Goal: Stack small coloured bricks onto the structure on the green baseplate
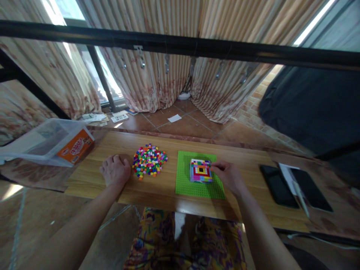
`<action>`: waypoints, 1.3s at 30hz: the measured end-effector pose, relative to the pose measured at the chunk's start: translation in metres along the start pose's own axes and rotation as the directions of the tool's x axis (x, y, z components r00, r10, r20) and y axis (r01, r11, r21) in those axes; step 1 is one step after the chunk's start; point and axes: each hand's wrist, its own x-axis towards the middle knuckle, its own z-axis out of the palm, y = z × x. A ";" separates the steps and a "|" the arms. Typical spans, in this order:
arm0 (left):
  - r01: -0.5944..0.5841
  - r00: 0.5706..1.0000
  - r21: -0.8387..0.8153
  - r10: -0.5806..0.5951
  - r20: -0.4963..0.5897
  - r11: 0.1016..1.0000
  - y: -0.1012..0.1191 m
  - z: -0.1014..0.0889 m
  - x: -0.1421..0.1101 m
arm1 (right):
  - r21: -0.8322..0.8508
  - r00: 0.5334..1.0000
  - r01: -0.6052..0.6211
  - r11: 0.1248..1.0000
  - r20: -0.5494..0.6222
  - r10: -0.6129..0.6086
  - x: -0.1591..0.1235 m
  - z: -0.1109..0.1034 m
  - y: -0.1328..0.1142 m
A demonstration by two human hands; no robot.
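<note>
A block built of small coloured toy bricks (201,171), with square rings of colour on top and a dark centre, sits on a green studded baseplate (184,185). At the block's upper right edge is my right hand (225,171), thumb and fingertips pinched together against it; whatever is between them is too small to make out. My left hand (116,170) rests palm down on the wooden board, holding nothing, its fingers loosely bent and apart. Just right of it lies a loose heap of small multicoloured bricks (149,160).
A clear plastic box (53,140) with an orange label stands at the far left. On the right lie a black tablet-like device (278,186), a dark phone-like device (312,189) and a white pen (300,198). A black metal bar (180,45) crosses beyond the board (165,189).
</note>
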 end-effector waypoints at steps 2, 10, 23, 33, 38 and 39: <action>0.001 1.000 0.002 -0.001 0.001 1.000 0.000 0.000 0.000 | -0.074 1.000 -0.001 0.997 -0.013 0.000 0.003 0.001 -0.001; 0.002 1.000 -0.013 -0.002 -0.004 1.000 0.000 0.002 -0.001 | 0.063 0.996 -0.086 0.994 0.014 0.086 0.013 0.006 0.016; 0.006 1.000 -0.044 -0.006 0.003 0.999 0.000 0.002 0.000 | 0.577 0.919 -0.394 0.716 0.233 0.318 0.004 0.012 0.018; -0.007 1.000 -0.021 0.006 -0.028 1.000 -0.001 0.002 -0.001 | 0.642 0.942 -0.309 0.702 0.102 0.321 -0.006 0.014 0.016; -0.032 0.999 -0.043 0.031 -0.022 0.999 -0.002 0.001 -0.001 | 0.599 0.940 -0.090 0.795 -0.213 0.267 -0.027 0.006 -0.003; -0.033 0.999 -0.045 0.032 -0.021 0.998 -0.002 0.001 -0.001 | 0.557 0.941 -0.063 0.828 -0.243 0.235 -0.033 0.009 -0.010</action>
